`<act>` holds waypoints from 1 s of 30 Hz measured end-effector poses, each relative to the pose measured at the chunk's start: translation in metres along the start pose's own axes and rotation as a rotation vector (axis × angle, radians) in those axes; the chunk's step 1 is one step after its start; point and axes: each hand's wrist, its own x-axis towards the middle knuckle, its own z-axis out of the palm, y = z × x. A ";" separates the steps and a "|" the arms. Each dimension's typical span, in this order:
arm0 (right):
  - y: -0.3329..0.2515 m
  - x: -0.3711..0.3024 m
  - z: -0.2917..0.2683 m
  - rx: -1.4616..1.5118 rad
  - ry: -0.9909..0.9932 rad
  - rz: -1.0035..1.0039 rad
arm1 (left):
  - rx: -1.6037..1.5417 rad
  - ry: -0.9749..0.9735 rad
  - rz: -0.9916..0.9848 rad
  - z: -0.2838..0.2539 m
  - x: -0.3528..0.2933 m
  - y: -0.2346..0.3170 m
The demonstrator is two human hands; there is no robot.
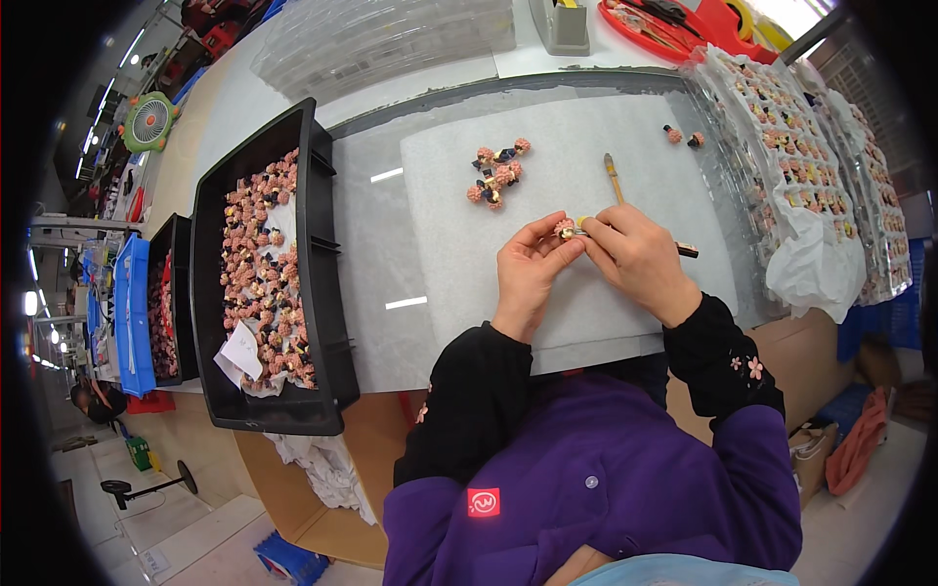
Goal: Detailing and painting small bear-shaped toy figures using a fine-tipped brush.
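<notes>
My left hand (pixel 531 272) is closed, pinching a small figurine (pixel 565 230) with a knobbly pink top and a pale lower part. My right hand (pixel 633 256) is closed close against it, fingertips at the figurine's side. A slim pen-like tool (pixel 688 250) with a dark end sticks out past the right hand, and its thin tip seems to meet the figurine; the fingers hide its middle. Beyond the hands, a brush (pixel 613 178) with a tan handle lies on the white sheet (pixel 449 254). Several similar pink and dark-blue figurines (pixel 496 176) lie in a cluster at the upper left.
At left stands a black crate (pixel 327 225) filled with pink figurines and a paper slip. Two more figurines (pixel 696 140) lie at the far right. Clear blister trays (pixel 782 146) of figurines line the right edge; stacked clear trays (pixel 391 44) and a red tray (pixel 640 37) sit behind.
</notes>
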 end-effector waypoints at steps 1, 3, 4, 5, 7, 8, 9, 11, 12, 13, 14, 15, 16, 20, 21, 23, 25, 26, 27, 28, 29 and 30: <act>0.000 0.000 0.000 -0.009 0.004 -0.002 | -0.001 -0.001 0.000 0.001 0.000 0.000; -0.001 0.000 -0.001 -0.018 0.009 -0.004 | 0.002 0.009 -0.004 0.002 0.000 0.001; -0.001 0.000 -0.001 -0.028 0.011 -0.008 | 0.002 0.010 -0.004 0.001 0.000 0.001; -0.002 0.000 0.000 -0.038 0.014 -0.013 | 0.000 0.011 0.000 0.001 0.000 0.000; -0.002 0.000 0.000 -0.043 0.016 -0.016 | -0.001 0.011 0.004 0.001 0.000 0.000; -0.002 0.000 0.000 -0.048 0.018 -0.018 | -0.002 0.013 0.006 0.001 0.000 0.001; -0.002 0.000 0.000 -0.048 0.018 -0.018 | -0.002 0.014 0.007 0.001 0.000 0.001; -0.002 0.000 -0.001 -0.049 0.016 -0.020 | -0.001 0.015 0.006 0.001 0.000 0.001; -0.002 0.000 -0.001 -0.049 0.016 -0.020 | 0.000 0.016 0.005 0.001 0.000 0.000; -0.002 0.001 -0.001 -0.049 0.013 -0.020 | 0.000 0.016 0.006 0.001 0.000 0.000; -0.002 0.001 -0.001 -0.049 0.010 -0.020 | 0.001 0.015 0.010 0.001 0.000 0.000; -0.002 0.001 -0.002 -0.049 0.010 -0.020 | 0.003 0.013 0.013 0.001 0.000 0.000; -0.002 0.001 -0.002 -0.051 0.009 -0.024 | 0.003 0.014 0.014 0.001 0.000 0.000; -0.002 0.001 -0.002 -0.059 -0.005 -0.028 | 0.000 0.003 0.017 -0.001 0.000 -0.001; -0.002 0.001 -0.002 -0.059 -0.005 -0.028 | 0.001 0.002 0.018 -0.001 0.000 -0.001; -0.001 0.001 -0.002 -0.067 -0.005 -0.030 | 0.002 0.002 0.015 -0.001 0.001 -0.002; -0.002 0.001 -0.002 -0.073 -0.005 -0.033 | 0.004 0.004 0.014 0.000 0.000 -0.001; -0.002 0.001 -0.003 -0.079 -0.005 -0.037 | 0.009 0.007 0.012 0.000 0.000 -0.001; -0.002 0.001 -0.002 -0.078 -0.005 -0.037 | 0.014 0.010 0.010 0.000 0.000 -0.001; -0.002 0.001 -0.002 -0.080 -0.003 -0.041 | 0.014 0.010 0.011 0.000 0.000 0.000; -0.002 0.001 -0.002 -0.082 -0.001 -0.045 | 0.015 0.012 0.006 0.001 -0.001 0.000; -0.002 0.001 -0.002 -0.082 0.000 -0.046 | 0.017 0.015 0.002 0.001 -0.001 0.000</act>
